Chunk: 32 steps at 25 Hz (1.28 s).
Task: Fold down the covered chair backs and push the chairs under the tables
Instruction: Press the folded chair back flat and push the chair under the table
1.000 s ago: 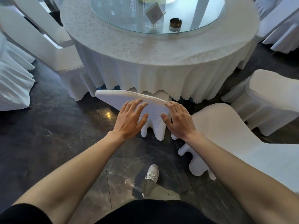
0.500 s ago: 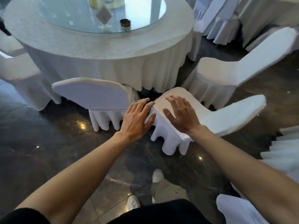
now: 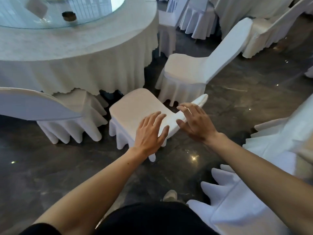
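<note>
Now both hands spread flat: left hand [image 3: 149, 133] on the chair back [image 3: 189, 112], right hand [image 3: 194, 122] beside; I press evenly toward the round table [image 3: 84, 48].

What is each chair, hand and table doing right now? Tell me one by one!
Left chair: back folded down, tucked at the table.
Middle chair: back not folded down, seat clear of the cloth.
Far chair: back upright, standing away from the table.
Left hand: open, fingers spread over the middle chair.
Right hand: open, at the middle chair's back.
Round table: covered with a draped cloth.
</note>
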### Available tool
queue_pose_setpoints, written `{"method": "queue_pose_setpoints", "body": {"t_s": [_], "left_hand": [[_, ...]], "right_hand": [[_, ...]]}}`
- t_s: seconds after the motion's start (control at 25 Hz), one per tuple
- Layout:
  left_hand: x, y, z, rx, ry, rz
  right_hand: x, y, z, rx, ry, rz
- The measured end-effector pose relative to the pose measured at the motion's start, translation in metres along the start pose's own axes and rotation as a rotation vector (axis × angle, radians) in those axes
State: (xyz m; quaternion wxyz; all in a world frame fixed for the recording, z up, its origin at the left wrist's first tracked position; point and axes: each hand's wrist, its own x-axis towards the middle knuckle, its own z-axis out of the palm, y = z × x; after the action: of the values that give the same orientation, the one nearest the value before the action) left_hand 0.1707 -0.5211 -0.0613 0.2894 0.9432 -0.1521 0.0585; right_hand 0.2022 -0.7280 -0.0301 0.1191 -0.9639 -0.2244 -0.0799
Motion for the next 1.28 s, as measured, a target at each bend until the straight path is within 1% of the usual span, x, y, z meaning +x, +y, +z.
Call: {"method": "queue_pose_setpoints", "body": {"t_s": [0.04,0.08,0.16,0.28,0.52,0.76,0.92,1.0,1.16,1.28], "left_hand": [[0.012,0.026,0.019,0.004,-0.027,-0.027],[0.012,0.028,0.021,0.015,-0.022,-0.026],[0.033,0.055,0.043,0.037,-0.020,-0.052],[0.048,0.065,0.065,0.052,-0.057,-0.098],[0.077,0.056,0.100,0.048,-0.111,-0.171],[0.098,0.042,0.108,0.031,-0.115,-0.121],[0.093,0.043,0.120,-0.009,-0.111,-0.194],[0.093,0.046,0.127,0.019,-0.088,-0.205],[0.096,0.056,0.130,0.161,0.009,-0.257],[0.095,0.065,0.132,0.283,0.093,-0.333]], "right_hand": [[-0.008,0.035,-0.005,0.014,-0.018,0.002],[-0.010,0.040,-0.002,0.005,-0.023,-0.008],[-0.013,0.086,-0.005,0.021,-0.080,-0.030],[-0.010,0.118,0.005,0.026,-0.109,-0.061],[0.014,0.152,0.026,0.011,-0.168,-0.129],[0.045,0.169,0.040,0.026,-0.259,-0.195],[0.053,0.192,0.049,0.070,-0.349,-0.253],[0.058,0.202,0.056,0.091,-0.371,-0.315],[0.073,0.215,0.065,0.153,-0.363,-0.450],[0.082,0.224,0.071,0.203,-0.368,-0.548]]}}
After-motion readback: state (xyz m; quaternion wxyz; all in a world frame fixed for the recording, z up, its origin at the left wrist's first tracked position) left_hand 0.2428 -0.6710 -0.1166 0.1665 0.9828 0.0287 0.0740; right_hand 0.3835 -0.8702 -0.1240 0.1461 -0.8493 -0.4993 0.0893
